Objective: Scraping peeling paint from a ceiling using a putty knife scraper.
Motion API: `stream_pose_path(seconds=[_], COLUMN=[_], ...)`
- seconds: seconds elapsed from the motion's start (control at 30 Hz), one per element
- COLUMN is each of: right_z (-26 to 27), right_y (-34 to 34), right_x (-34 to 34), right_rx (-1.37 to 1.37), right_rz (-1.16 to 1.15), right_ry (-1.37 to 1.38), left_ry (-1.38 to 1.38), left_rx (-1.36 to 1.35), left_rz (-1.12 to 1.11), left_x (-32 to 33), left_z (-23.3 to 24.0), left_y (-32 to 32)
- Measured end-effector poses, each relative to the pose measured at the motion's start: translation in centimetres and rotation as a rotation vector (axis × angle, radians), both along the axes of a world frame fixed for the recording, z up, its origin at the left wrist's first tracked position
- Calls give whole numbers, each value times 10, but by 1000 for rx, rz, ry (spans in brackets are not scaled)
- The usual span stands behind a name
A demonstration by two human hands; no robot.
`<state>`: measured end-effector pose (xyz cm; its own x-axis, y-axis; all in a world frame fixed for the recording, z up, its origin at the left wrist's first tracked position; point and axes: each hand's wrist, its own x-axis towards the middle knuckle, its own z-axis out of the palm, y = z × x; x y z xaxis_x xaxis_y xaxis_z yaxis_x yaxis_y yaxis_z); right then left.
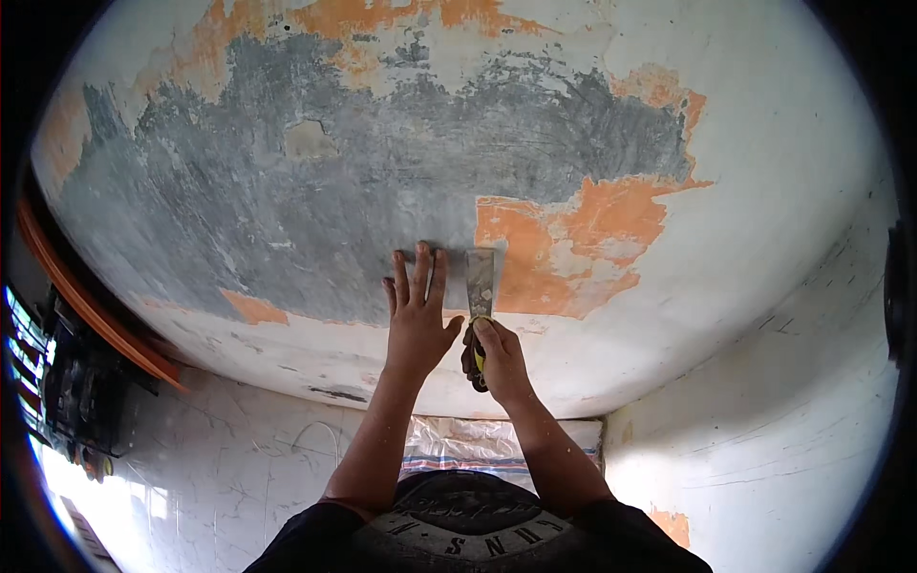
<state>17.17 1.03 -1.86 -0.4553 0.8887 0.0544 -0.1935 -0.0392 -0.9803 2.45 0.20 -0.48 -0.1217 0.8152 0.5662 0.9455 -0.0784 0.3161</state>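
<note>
My right hand (501,356) grips the dark and yellow handle of a putty knife (481,279), its metal blade pointing up along the wall (752,215). The blade lies by the left edge of an orange paint patch (537,276) and bears specks of pale residue. To the left, my left hand (418,322) has its fingers spread on the grey bare patch (344,215) and holds nothing. Its thumb comes near the knife's handle. Whether the blade's edge presses on the surface I cannot tell.
An orange curved strip (93,308) runs along the left side. Crumpled, striped plastic sheeting (466,444) is below, between my arms. Marbled tiles (222,437) are at lower left, and a dark object (894,294) stands at the right rim.
</note>
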Motion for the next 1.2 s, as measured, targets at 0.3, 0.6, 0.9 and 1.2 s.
stream_pose_path(seconds=[0.3,0.6,0.9,1.2], right_z=[5,-33,-38,2], right_y=[-2,-2,-2,-2], right_x=[-5,-5,1,-5], right_rx=[-37,-86,-80,-27], right_rz=[18,-32,-50,-28], right_ry=[51,-5,-39,-10], left_ry=[-2,8,7,3], left_rx=[0,-28,-18,-23], left_rz=[12,-1,-11,1], left_x=[1,-1,2,0], left_z=[0,0,1,1], left_y=[0,1,1,-1])
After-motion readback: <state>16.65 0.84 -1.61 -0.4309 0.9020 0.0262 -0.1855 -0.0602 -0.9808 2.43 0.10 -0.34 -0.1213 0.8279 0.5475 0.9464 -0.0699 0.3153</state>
